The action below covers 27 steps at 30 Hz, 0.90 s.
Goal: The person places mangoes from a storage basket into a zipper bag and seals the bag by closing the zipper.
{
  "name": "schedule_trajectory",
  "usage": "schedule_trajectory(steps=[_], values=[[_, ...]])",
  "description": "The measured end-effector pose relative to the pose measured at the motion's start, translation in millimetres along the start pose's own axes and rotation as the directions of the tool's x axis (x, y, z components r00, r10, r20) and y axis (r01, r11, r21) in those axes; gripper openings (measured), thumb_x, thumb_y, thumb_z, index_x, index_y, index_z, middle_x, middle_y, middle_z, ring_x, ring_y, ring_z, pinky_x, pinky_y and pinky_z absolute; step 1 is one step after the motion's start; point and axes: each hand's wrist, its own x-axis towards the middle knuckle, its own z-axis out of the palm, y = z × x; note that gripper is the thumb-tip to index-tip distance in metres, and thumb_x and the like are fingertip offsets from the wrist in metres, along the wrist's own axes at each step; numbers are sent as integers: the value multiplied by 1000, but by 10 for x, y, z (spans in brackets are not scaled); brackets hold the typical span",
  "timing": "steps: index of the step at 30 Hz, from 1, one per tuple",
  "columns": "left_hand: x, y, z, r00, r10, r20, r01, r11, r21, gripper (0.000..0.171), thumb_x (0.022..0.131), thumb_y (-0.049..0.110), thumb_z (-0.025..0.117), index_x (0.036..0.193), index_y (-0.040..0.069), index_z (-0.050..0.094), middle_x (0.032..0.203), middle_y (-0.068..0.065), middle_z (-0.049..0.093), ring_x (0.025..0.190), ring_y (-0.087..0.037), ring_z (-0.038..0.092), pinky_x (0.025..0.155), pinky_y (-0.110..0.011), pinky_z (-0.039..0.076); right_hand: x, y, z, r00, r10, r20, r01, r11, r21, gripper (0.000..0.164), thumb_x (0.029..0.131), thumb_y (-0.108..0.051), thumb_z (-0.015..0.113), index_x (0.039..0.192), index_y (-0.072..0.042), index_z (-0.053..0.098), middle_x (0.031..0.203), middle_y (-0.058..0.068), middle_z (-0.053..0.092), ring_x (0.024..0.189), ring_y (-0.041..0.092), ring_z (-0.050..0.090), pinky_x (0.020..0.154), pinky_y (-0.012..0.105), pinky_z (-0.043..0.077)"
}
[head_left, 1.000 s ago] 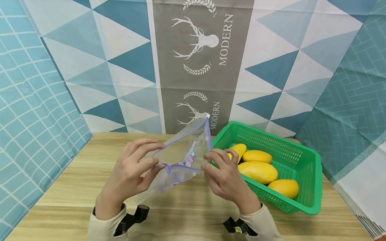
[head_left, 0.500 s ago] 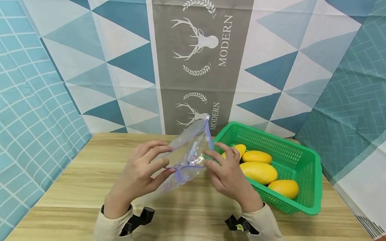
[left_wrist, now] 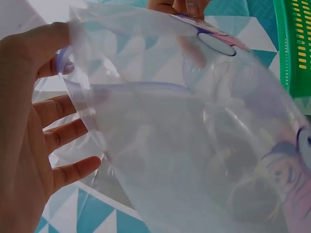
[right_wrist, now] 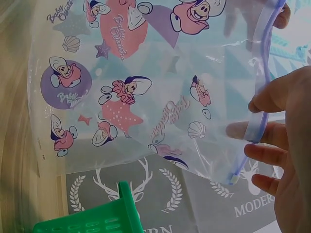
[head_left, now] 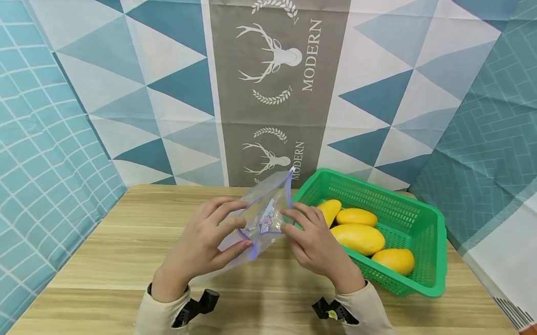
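Observation:
A clear zip bag [head_left: 269, 219] with a purple seal hangs between my hands above the table, its mouth spread partly apart. In the right wrist view the bag [right_wrist: 121, 97] carries pink and purple cartoon prints and shows nothing inside. My left hand [head_left: 204, 240] pinches the left part of the rim; in the left wrist view its thumb lies on the film and the other fingers spread behind. My right hand [head_left: 314, 244] pinches the opposite rim between thumb [right_wrist: 272, 97] and index finger, beside the green basket. A small slider tips the seal's far end.
The green plastic basket [head_left: 440, 249] stands at the right of the wooden table [head_left: 106, 260], holding several yellow mangoes [head_left: 358, 238]. Patterned cloth [head_left: 272, 106] walls off the back and sides.
My left hand has moved right, toward the right hand, and the bag's mouth has narrowed. The right hand has hardly moved, still at the rim. The basket and mangoes are unchanged.

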Motion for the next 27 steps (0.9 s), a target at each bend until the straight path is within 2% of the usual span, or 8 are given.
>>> schedule_trajectory(steps=[8,16,23,27], values=[[0,12,13,999,11,34,-11,1000,7,37,106,40,38,102,13,62,124,-13,62,116,-35,54,87,-55,43,15,-39,-3,999,-38,20,38,999,18,43,109,-24,25,94,-12,65,122,13,64,121,36,52,95,54,38],[-34,-52,27,1000,4,28,-3,1000,-23,45,107,34,28,108,10,67,122,-14,63,115,-38,55,90,-57,42,27,-57,-9,994,-106,32,104,993,46,41,107,-21,27,89,-14,63,123,11,63,124,36,50,99,53,36],[-64,-127,18,999,0,39,2,999,-37,44,107,29,28,112,10,66,120,-13,65,115,-37,56,89,-57,44,29,-61,-17,990,-135,39,132,989,62,39,107,-21,29,87,-16,61,121,11,64,125,36,50,100,53,34],[-83,-151,28,999,5,34,-4,1000,-27,38,108,30,32,108,11,65,118,-12,66,114,-37,57,88,-57,44,22,-48,-20,990,-133,37,130,989,69,39,108,-22,29,86,-15,61,119,11,64,125,36,50,100,54,33]])
